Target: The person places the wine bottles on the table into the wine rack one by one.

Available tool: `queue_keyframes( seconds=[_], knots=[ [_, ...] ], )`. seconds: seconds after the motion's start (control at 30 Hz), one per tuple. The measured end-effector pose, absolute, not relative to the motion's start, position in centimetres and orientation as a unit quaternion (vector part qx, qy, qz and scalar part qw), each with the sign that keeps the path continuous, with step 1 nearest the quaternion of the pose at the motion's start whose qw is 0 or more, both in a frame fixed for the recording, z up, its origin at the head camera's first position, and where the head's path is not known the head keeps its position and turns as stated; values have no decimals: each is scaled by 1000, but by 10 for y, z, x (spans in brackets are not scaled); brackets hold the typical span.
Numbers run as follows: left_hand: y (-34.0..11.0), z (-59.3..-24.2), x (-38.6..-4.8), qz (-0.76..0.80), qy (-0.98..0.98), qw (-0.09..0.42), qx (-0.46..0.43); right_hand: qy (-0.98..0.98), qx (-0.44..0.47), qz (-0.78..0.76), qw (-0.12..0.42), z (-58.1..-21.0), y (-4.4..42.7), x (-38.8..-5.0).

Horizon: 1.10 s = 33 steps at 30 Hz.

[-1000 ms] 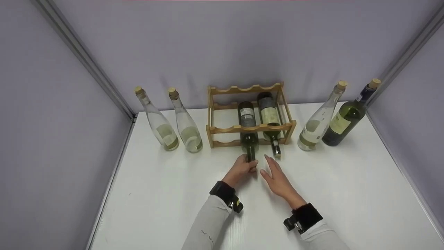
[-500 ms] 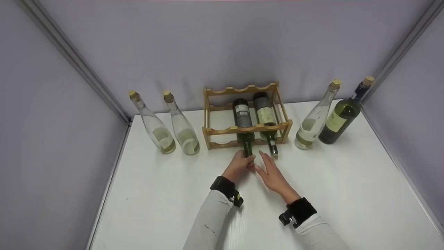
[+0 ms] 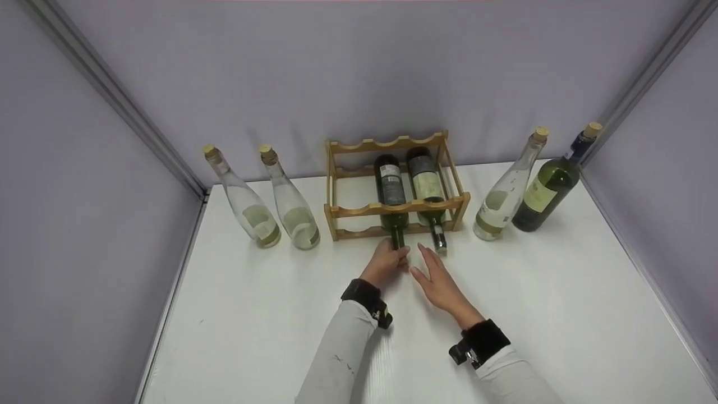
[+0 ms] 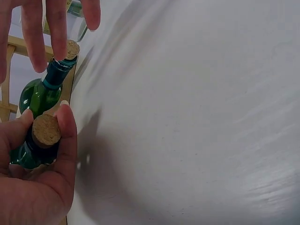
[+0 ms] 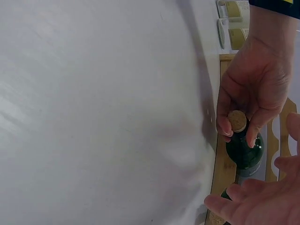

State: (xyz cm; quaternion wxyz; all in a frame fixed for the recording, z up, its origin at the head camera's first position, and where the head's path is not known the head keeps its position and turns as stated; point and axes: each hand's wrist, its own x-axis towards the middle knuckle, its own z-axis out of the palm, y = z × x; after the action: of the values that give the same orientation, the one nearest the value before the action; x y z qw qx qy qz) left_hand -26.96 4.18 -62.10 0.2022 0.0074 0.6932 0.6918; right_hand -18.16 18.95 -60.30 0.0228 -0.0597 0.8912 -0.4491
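Observation:
A dark green wine bottle (image 3: 391,185) lies in the wooden rack (image 3: 353,212), neck toward the person. My left hand (image 3: 384,264) pinches its neck between thumb and fingers, just behind the cork (image 4: 47,130). Beside it on the right, a second wine bottle (image 3: 427,182) with a cream label lies the same way in the rack. My right hand (image 3: 443,287) is held open, fingers extended, just in front of that second bottle's neck. It touches neither bottle as far as the head view shows. In the right wrist view, my right hand (image 5: 267,201) partly covers the second bottle.
Two clear corked bottles (image 3: 257,220) (image 3: 300,221) stand left of the rack. To its right stand a clear bottle (image 3: 496,210) and a green wine bottle (image 3: 544,196). All are on the white table (image 3: 252,336), with grey panels (image 3: 359,67) around its back and sides.
My left hand has pushed the held bottle farther back into the rack. The right hand has come a little closer to the left hand. The head view has shifted slightly.

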Motion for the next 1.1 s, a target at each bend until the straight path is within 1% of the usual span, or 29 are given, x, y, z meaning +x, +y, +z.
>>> queue_keyframes(
  seconds=[0.17, 0.2, 0.37, 0.53, 0.6, 0.67, 0.77, 0.9, 1.1],
  knots=[
    [42, -621, -272, 676, 708, 204, -4, 889, -61, -452, 23, -603, 191, -180],
    [43, -626, -274, 674, 711, 202, -5, 889, -62, -452, 24, -603, 191, -180],
    [40, -621, -274, 647, 736, 200, 18, 888, -59, -455, 35, -604, 192, -180],
    [38, -620, -274, 652, 727, 212, 28, 890, -59, -451, 30, -606, 193, -179],
    [37, -621, -275, 647, 733, 209, 30, 891, -61, -449, 29, -607, 193, -179],
    [35, -623, -276, 636, 745, 198, 34, 891, -61, -449, 28, -607, 192, -179],
    [34, -626, -277, 603, 780, 163, 43, 892, -62, -447, 24, -607, 192, -179],
    [35, -628, -277, 574, 809, 124, 31, 892, -61, -447, 23, -607, 191, -178],
    [37, -626, -275, 569, 817, 95, 7, 891, -60, -450, 24, -608, 189, -179]
  ],
)
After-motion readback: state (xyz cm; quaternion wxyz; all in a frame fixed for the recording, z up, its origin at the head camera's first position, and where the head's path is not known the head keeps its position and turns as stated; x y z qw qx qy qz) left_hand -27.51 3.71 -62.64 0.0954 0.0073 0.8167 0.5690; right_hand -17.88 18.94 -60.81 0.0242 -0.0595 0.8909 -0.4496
